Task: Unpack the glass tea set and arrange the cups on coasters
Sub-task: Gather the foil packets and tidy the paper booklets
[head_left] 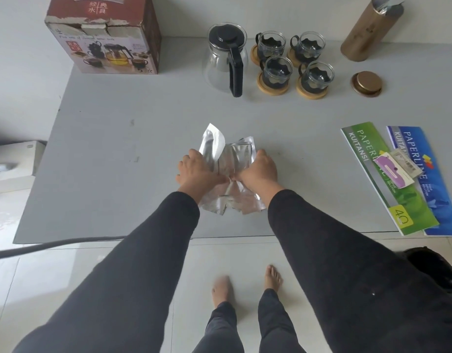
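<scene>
Your left hand (198,169) and right hand (258,170) both rest on a bundle of silver foil pouches (230,171) at the centre of the grey table (118,149); the fingers of each hand are curled down over the foil and the thumbs meet at its middle, pinching the material. The near edges of the pouches protrude between your black sleeves (321,238). How many pouches are in the bundle cannot be determined, as they overlap. The glass teapot (226,58), with black lid and handle, stands upright at the far side of the table. Just to its right, four glass cups (293,59) in black holders stand in a two-by-two group, each on a round wooden coaster (311,91). The tea set carton (105,34) stands at the far left corner, top flaps torn open. A gold cylindrical tin (367,31) stands at the far right, its foil seal peeled back, and its round gold lid (366,83) lies on the table near it. Two receipt books (388,179), one green and one blue, lie side by side at the right edge, with a small tagged item (398,169) on top of them.
</scene>
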Tool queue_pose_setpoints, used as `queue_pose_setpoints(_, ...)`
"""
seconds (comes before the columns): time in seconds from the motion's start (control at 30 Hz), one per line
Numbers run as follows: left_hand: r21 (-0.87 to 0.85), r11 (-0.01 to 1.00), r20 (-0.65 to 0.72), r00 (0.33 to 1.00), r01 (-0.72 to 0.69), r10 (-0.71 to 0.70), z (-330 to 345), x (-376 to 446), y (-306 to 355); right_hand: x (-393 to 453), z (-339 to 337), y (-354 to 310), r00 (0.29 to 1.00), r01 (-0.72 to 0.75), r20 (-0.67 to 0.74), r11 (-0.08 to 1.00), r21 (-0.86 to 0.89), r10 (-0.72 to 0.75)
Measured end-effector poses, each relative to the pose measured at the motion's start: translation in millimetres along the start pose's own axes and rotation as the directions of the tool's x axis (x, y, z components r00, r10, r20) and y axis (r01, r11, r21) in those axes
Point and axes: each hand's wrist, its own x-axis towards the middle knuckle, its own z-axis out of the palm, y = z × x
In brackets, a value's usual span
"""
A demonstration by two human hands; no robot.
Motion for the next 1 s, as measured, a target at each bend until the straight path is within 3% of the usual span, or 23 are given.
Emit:
queue_pose_setpoints(0.3,0.014,0.992,0.016,0.992,-0.126,0.126,-10,0,-5,-4,1,-10,0.998,-0.007,0.056,0.997,0.076,0.003)
queue_pose_setpoints(0.67,-0.304,0.944,0.012,0.991,-0.127,0.137,-18,5,-19,-8,-6,-15,0.992,0.054,0.105,0.985,0.164,-0.072)
queue_pose_setpoints(1.0,-0.250,0.959,0.048,0.987,-0.134,0.150,-23,-10,6,-19,-26,-11,0.998,-0.012,0.056,0.979,0.202,0.000)
